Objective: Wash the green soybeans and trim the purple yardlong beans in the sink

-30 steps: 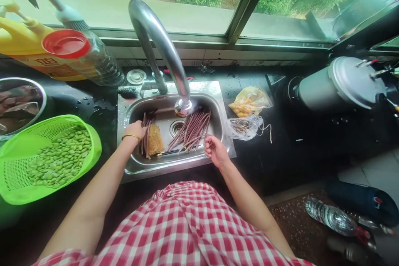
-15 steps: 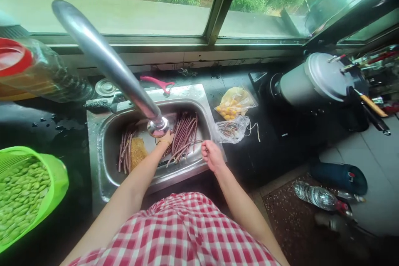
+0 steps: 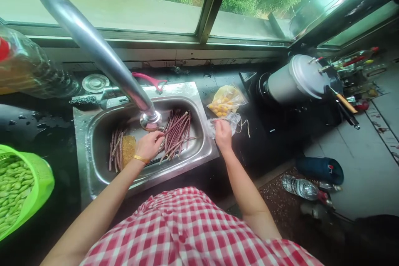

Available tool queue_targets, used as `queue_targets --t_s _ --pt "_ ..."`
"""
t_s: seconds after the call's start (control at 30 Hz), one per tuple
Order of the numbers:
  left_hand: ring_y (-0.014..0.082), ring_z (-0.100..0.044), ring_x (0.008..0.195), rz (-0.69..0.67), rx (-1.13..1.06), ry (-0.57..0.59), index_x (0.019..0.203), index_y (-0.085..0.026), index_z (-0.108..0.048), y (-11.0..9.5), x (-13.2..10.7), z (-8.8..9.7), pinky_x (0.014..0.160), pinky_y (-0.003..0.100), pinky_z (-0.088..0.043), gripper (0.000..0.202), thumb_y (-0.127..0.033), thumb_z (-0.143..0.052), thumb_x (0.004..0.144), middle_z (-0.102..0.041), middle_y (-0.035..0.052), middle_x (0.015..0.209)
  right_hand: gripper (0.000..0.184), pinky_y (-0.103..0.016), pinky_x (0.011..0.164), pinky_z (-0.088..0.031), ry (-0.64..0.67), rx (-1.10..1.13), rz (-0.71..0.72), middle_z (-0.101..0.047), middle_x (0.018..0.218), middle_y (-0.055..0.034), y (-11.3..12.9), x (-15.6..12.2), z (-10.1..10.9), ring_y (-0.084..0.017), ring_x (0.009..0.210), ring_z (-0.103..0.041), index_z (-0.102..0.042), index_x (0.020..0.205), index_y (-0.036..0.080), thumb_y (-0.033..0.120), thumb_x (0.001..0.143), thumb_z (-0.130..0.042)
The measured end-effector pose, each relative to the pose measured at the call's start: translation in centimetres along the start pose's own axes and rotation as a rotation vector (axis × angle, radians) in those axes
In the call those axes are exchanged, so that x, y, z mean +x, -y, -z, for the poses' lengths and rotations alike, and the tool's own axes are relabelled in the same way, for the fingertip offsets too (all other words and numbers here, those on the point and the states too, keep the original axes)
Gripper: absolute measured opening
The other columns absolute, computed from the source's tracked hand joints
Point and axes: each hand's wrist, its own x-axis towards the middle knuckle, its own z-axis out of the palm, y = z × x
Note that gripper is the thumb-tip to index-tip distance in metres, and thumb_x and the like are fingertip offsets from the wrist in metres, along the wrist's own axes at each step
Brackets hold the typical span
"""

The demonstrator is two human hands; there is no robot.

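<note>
My left hand (image 3: pixel 150 144) is over the sink (image 3: pixel 202 149), just below the faucet, fingers pinched at the near end of what looks like a purple long bean (image 3: pixel 177 122). Beside those fingertips lies the main pile of purple long beans (image 3: pixel 181 135). A smaller bunch of the same beans (image 3: pixel 116 149) rests at the sink's left, against a tan sponge-like block (image 3: pixel 128 150). My right hand (image 3: pixel 223 134) is closed above a clear plastic bag (image 3: pixel 233 120) on the counter, and anything in its fingers is too small to make out.
A steel faucet (image 3: pixel 102 54) arches over the sink. A pink peeler (image 3: pixel 151 80) and a brush (image 3: pixel 83 102) lie behind it. To the right are a bag of yellow pieces (image 3: pixel 226 99) and a pressure cooker (image 3: pixel 294 78). A green basket (image 3: pixel 43 178) of green beans stands left.
My right hand has moved right, from the sink's edge to over the plastic bag. My left hand has drawn back left and toward me from the bean pile. The view has shifted slightly.
</note>
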Motion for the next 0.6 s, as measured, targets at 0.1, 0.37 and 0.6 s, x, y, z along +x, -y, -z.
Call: queue_targets --t_s 0.1,0.37,0.6 --pt "0.0196 -0.058 0.081 -0.216 0.117 -0.123 0.094 -0.020 -0.065 -0.5 -2.2 2.0 0.071 0.029 -0.041 0.030 -0.036 -0.042 0.086 -0.067 0.0051 0.089 0.045 -0.025 0.063 -0.040 0.388 0.162 -0.114 -0.055 0.060 -0.0016 3.8 -1.0 -0.1 -0.013 0.061 -0.053 -0.060 0.068 0.016 0.045 0.088 -0.032" --pt "0.0200 -0.054 0.073 -0.393 0.318 -0.270 0.097 -0.020 -0.065 -1.4 -4.7 4.5 0.063 0.031 -0.037 0.027 -0.034 -0.043 0.088 -0.066 0.0063 0.084 0.035 -0.021 0.051 -0.029 0.754 0.244 -0.200 -0.044 0.051 0.0038 6.2 -4.1 -0.4 -0.008 0.049 -0.039 -0.052 0.059 0.016 0.040 0.083 -0.042" --pt "0.0152 -0.054 0.075 -0.626 0.038 -0.253 0.104 -0.019 -0.062 -6.5 -5.1 2.2 0.069 0.028 -0.041 0.029 -0.032 -0.041 0.090 -0.066 0.0060 0.097 0.039 -0.022 0.047 -0.026 0.727 0.492 -0.261 -0.036 0.050 0.0043 6.9 -7.7 -2.4 -0.008 0.047 -0.033 -0.050 0.061 0.016 0.048 0.083 -0.041"
